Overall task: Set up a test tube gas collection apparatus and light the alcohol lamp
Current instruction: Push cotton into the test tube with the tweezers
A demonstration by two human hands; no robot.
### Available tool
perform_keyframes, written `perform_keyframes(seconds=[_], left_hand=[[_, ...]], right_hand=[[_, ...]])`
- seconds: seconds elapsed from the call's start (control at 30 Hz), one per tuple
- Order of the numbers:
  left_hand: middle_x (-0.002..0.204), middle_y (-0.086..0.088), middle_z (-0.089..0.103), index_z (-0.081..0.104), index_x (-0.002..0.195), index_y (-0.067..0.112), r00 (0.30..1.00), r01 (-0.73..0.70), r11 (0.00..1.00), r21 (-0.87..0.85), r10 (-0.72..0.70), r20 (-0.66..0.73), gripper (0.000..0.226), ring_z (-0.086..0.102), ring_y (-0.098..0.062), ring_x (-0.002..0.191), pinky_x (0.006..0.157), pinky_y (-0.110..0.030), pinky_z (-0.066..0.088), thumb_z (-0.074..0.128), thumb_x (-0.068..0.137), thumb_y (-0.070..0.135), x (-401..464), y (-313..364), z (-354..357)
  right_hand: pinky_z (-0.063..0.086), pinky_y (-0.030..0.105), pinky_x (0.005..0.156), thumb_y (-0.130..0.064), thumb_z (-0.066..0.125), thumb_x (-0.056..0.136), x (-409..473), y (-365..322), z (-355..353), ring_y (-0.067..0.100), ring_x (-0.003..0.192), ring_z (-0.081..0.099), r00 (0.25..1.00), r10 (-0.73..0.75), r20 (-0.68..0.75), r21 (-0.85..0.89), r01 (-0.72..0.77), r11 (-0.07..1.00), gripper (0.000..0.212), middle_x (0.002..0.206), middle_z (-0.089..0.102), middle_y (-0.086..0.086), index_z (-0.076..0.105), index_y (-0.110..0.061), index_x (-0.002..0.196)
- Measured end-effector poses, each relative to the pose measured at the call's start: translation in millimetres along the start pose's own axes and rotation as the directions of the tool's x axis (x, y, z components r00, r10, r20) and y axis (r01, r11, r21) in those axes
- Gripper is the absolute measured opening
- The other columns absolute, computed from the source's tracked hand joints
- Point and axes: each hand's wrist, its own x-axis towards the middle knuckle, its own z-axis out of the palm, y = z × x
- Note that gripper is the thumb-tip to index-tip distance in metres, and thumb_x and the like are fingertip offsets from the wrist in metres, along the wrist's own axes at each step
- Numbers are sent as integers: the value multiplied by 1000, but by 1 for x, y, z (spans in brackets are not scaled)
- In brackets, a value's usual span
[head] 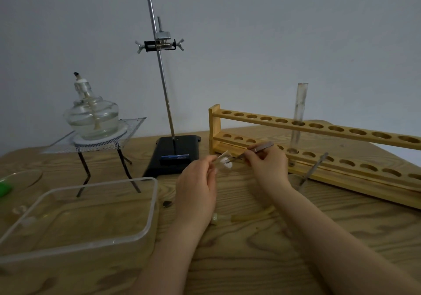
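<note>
My left hand [197,182] grips a clear test tube [222,158] tilted toward the right, its mouth holding a white cotton wad [226,163]. My right hand [266,161] pinches metal tweezers [262,146] whose tips reach the cotton at the tube's mouth. An unlit glass alcohol lamp [92,114] sits on wire gauze [127,130] over a tripod at the left. The retort stand [167,103] with its clamp [159,45] rises behind my hands. Another test tube [298,117] stands upright in the wooden rack [341,151].
A clear plastic trough [95,212] lies at the front left. A rubber tube piece [252,215] and a stopper [215,218] lie on the wooden table near my forearms. A metal spatula [313,169] rests by the rack. A green object [4,188] sits at the left edge.
</note>
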Motion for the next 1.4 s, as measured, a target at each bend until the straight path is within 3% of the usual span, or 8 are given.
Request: perform_keyframes(seconds=[0.13, 0.2, 0.33, 0.5, 0.63, 1.03, 1.4], left_hand=[[105, 15, 57, 54, 122, 27, 1000, -3, 1000, 12, 3, 8, 28, 49, 2, 94, 84, -21, 44, 47, 95, 26, -2, -1, 0], [104, 16, 56, 54, 121, 27, 1000, 0, 1000, 11, 0, 15, 28, 49, 2, 93, 84, -21, 43, 47, 95, 26, -2, -1, 0], [98, 21, 50, 54, 121, 30, 999, -6, 1000, 13, 6, 41, 27, 49, 2, 91, 84, -24, 46, 45, 95, 27, -3, -2, 0], [101, 22, 50, 52, 122, 32, 998, -5, 999, 38, 3, 69, 28, 50, 2, 94, 87, -29, 47, 43, 96, 29, -3, -3, 2], [101, 21, 51, 53, 123, 32, 997, 5, 999, 50, -9, 79, 29, 51, 0, 94, 88, -31, 48, 44, 96, 29, -3, -3, 4], [100, 23, 47, 54, 122, 31, 996, -5, 999, 42, 1, 94, 29, 48, 2, 93, 89, -29, 46, 44, 95, 29, -3, -2, 4], [101, 23, 47, 55, 124, 29, 990, -85, 996, 35, 81, 115, 30, 47, 3, 94, 89, -29, 45, 46, 95, 25, -5, -3, 4]], right_hand=[[57, 31, 78, -14, 67, 86, -10, -8, -18, 12, 82, 68, 999, -25, -48, 126, 31, 992, 6, 84, 69, -1, 64, -20, 87], [57, 26, 73, -11, 65, 87, -14, -14, -27, 7, 74, 68, 997, -31, -73, 180, 43, 983, 14, 77, 68, -4, 60, -22, 80], [52, 11, 57, -9, 61, 89, -16, -18, -37, 0, 68, 65, 998, 4, -66, 264, 14, 965, 7, 81, 67, -3, 61, -12, 95], [56, 22, 70, -8, 59, 90, -17, -15, -41, 8, 77, 67, 999, 38, -25, 304, -29, 952, 10, 87, 68, 3, 60, -11, 100], [49, 8, 53, -7, 59, 90, -16, -15, -42, 1, 69, 65, 1000, 28, 12, 316, -31, 948, 12, 87, 66, 1, 59, -9, 102], [56, 16, 62, -5, 59, 90, -16, -13, -43, 13, 76, 69, 997, 24, 80, 349, -51, 936, 12, 91, 70, 13, 60, -4, 103], [51, 10, 54, -4, 58, 90, -19, -13, -37, 5, 65, 67, 986, 3, 167, 285, -52, 957, 11, 86, 70, 9, 62, -4, 101]])
